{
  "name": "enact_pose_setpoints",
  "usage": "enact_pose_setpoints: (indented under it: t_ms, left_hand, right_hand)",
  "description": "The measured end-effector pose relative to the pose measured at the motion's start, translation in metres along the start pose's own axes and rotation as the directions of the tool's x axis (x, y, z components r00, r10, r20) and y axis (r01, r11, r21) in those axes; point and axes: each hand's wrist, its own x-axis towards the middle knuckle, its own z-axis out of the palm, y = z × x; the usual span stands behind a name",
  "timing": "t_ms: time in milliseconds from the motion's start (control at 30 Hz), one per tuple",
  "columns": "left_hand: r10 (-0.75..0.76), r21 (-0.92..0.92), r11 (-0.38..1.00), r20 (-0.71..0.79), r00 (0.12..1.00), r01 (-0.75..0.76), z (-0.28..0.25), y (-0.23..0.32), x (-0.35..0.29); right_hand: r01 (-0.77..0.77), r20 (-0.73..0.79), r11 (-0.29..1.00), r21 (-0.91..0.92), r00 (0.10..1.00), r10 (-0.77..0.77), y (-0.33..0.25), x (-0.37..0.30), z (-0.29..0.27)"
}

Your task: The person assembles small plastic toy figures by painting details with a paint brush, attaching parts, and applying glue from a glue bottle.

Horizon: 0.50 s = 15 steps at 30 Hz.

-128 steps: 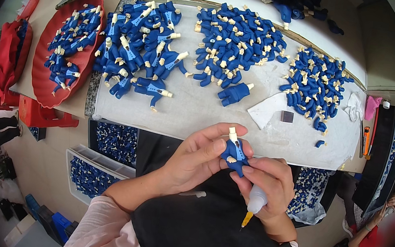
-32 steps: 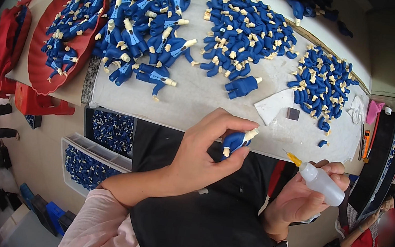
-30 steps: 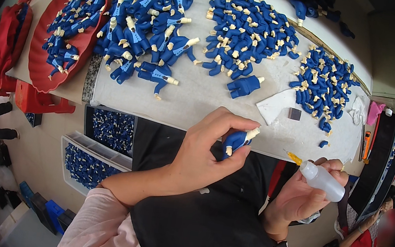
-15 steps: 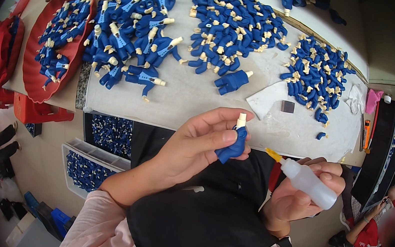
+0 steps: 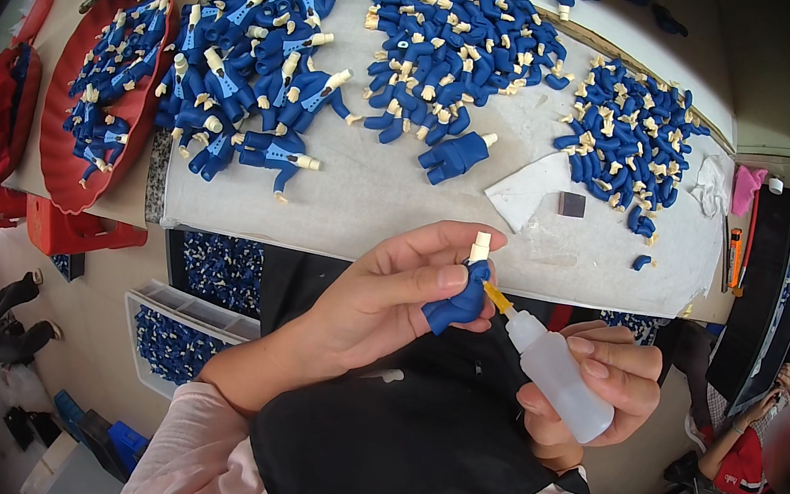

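Left hand (image 5: 388, 297): closed around a small blue toy body (image 5: 460, 302) with a cream neck peg on top; thumb and fingers pinch it, held above the lap, near the front edge of the bench (image 5: 390, 211)
Right hand (image 5: 597, 387): wrapped around a small white squeeze bottle (image 5: 554, 376); its yellow nozzle touches the side of the toy body
Bench, left: pile of larger blue figures with cream pegs (image 5: 259, 66)
Bench, middle and right: two heaps of small blue parts (image 5: 452, 53); white paper with a dark square (image 5: 548, 200)
Far left: red tray (image 5: 123, 133) holding more blue pieces
Below bench: bins of blue parts (image 5: 193, 320)
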Motion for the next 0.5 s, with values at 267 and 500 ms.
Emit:
enact_pose_setpoints:
  t_ms: [267,500]
  left_hand:
    - [0.004,0.016,1.0,-0.015,1.0,-0.004,-0.0016,-0.0004,0.0003]
    - [0.011,0.015,1.0,0.003,1.0,-0.011,-0.0039,-0.0011,0.001]
  right_hand:
    - [0.006,0.039,1.0,-0.017,0.999,-0.005,0.0,-0.0002,-0.0015]
    - [0.007,0.092,0.999,-0.039,0.996,-0.004,-0.0009,0.0012,-0.005]
